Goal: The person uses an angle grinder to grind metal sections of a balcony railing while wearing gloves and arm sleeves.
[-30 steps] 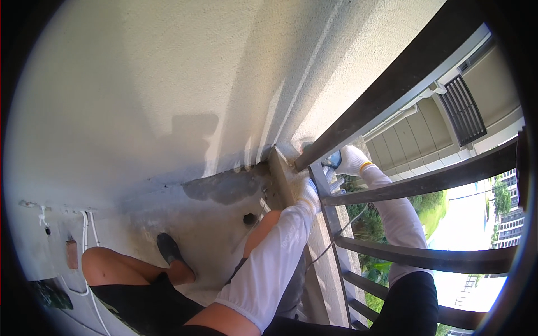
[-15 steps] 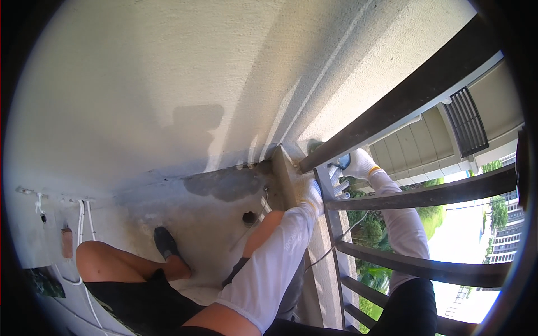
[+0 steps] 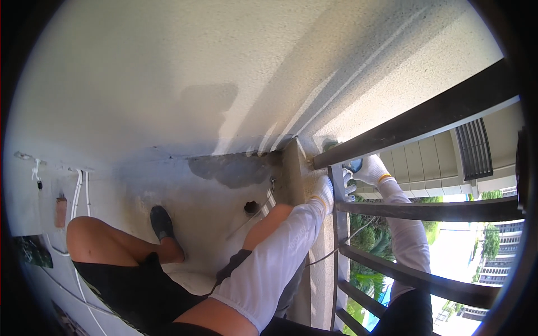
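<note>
Both hands wear white knitted gloves with greyish fingers, at the corner where the metal railing (image 3: 417, 211) meets the wall. My left hand (image 3: 321, 193) lies on the inner side, over the ledge. Its fingers reach past the railing post (image 3: 339, 207), which hides their middle, and the visible tips are stretched and apart. Outside the bars, my right hand (image 3: 371, 170) curls round a dark teal, rounded thing (image 3: 354, 165). The top rail covers much of this thing, so its kind cannot be made out. A greenish part (image 3: 330, 144) shows above the rail, against the wall.
A rough, pale wall (image 3: 168, 73) rises ahead. The concrete floor (image 3: 218, 215) has a dark patch and a round hole (image 3: 251, 208). A thin grey cable (image 3: 336, 250) crosses the ledge and passes between the bars. White cables (image 3: 78, 196) hang at left. Plants and buildings lie outside.
The view has tilted and shifted slightly, so the railing and hands sit a little farther right and lower. Both hands stay at the same corner, with the teal thing still in the right one.
</note>
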Tool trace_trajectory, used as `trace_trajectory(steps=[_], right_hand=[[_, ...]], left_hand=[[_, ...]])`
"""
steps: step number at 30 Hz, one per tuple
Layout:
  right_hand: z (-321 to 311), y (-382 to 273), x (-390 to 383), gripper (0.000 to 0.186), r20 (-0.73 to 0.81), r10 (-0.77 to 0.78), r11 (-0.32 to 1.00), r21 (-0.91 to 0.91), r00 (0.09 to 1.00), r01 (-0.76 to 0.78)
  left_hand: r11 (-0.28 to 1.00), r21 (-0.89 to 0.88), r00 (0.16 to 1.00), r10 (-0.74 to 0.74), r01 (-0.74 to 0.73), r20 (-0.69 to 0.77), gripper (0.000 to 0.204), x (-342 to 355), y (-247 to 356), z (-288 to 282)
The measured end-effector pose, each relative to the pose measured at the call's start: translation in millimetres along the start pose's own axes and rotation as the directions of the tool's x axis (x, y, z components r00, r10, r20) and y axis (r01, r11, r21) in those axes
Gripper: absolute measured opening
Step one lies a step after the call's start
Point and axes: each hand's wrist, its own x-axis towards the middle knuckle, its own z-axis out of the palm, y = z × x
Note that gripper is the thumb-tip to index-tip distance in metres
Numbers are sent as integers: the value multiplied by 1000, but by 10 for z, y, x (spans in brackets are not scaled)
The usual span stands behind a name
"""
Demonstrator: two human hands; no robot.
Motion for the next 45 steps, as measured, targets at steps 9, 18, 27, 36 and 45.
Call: trace_trajectory(steps=[9, 18, 27, 36, 45], right_hand=[[-128, -249, 36, 66, -27, -96, 993, 62, 995, 98], [-138, -203, 121, 60, -9, -53, 996, 64, 999, 54], [-74, -54, -1, 56, -2, -14, 987, 157, 1000, 14], [-155, -275, 240, 57, -126, -51, 980, 187, 991, 74], [-72, -236, 111, 57, -117, -55, 979, 190, 992, 76]], left_hand=[[993, -111, 999, 48, -50, -20, 58, -32, 75, -25], [983, -142, 988, 131, -119, 79, 44, 330, -1, -397], [984, -39, 981, 169, -173, -100, 63, -108, -23, 253], [989, 54, 990, 132, -135, 55, 65, 122, 349, -290], [992, 35, 990, 120, -123, 68, 61, 126, 225, -288]])
